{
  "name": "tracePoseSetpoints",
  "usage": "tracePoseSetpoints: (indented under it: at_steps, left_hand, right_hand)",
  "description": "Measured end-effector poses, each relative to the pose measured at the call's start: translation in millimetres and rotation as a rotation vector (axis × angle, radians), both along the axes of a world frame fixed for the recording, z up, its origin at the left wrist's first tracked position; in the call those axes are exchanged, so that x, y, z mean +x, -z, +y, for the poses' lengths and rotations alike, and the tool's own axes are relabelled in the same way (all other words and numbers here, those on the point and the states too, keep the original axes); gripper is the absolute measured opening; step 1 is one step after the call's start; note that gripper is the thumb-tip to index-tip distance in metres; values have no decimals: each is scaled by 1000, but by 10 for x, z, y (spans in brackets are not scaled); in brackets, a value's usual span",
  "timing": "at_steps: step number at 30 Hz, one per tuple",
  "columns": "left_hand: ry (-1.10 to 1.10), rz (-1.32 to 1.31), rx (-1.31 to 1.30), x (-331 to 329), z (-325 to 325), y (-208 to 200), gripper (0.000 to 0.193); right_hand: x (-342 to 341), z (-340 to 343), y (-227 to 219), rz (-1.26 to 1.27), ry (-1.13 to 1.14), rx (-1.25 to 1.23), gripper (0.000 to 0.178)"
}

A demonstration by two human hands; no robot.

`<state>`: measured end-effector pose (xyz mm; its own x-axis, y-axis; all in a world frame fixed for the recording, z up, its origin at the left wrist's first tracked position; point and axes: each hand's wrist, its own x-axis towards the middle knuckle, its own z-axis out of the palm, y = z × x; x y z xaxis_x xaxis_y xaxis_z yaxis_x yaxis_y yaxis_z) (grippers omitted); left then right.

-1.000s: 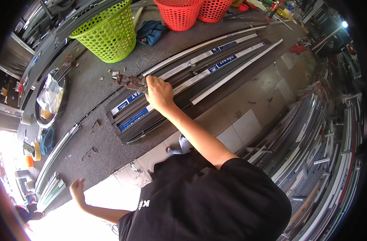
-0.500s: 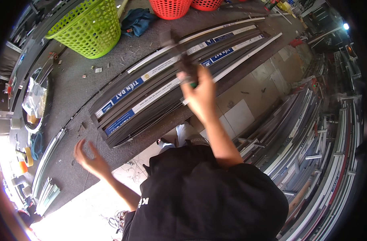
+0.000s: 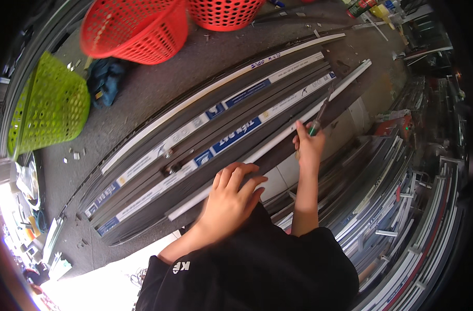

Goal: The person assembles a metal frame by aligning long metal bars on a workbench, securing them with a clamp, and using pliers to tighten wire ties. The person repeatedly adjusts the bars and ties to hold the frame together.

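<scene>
My right hand (image 3: 310,147) is closed round the green handle of a screwdriver (image 3: 314,127), its thin shaft pointing up and away. It hovers at the near side of a long white strip (image 3: 267,151) lying along dark profiles. My left hand (image 3: 231,193) is above the same strip, fingers bent and apart, with nothing visible in it. Beyond both hands lie dark metal profiles (image 3: 195,139) with blue-and-white protective film. A small dark fitting with shiny parts (image 3: 171,168) rests on them; its kind is unclear.
Two red baskets (image 3: 158,36) and a green basket (image 3: 55,106) stand along the far and left side of the dark work surface (image 3: 127,93). A blue cloth (image 3: 106,80) lies between them. Racks of long profiles (image 3: 386,207) fill the right side.
The view has shifted. My left hand has come in from the left to the white strip. My right hand has drawn back right, and the blurred dark item it held is no longer in it.
</scene>
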<state>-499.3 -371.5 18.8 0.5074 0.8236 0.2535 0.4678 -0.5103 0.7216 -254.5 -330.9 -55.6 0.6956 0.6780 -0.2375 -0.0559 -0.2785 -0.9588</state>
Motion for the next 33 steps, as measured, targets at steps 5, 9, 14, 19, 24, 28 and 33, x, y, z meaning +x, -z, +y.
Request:
tracePoseSetpoints:
  at_steps: [5, 9, 14, 19, 24, 28, 33]
  left_hand:
    - [-140, 154, -56, 474, 297, 247, 42]
    - [-117, 237, -32, 564, 284, 315, 41]
    - [-169, 228, -11, 571, 243, 358, 36]
    - [-147, 217, 28, 563, 293, 339, 42]
    - [-220, 188, 36, 419, 348, 331, 41]
    - [-164, 330, -14, -89, 203, 227, 69]
    - [-285, 598, -124, -814, -258, 143, 87]
  right_hand:
    - [170, -34, -142, 216, -109, -70, 28]
    - [254, -51, -213, 347, -124, -93, 28]
    - [250, -88, -192, 397, -95, -98, 27]
    - [293, -66, -232, 398, -130, -84, 27]
    - [205, -26, -184, 244, -124, -72, 24]
    - [32, -14, -136, -170, -134, 13, 23]
    - [-38, 188, -351, -429, -333, -53, 28]
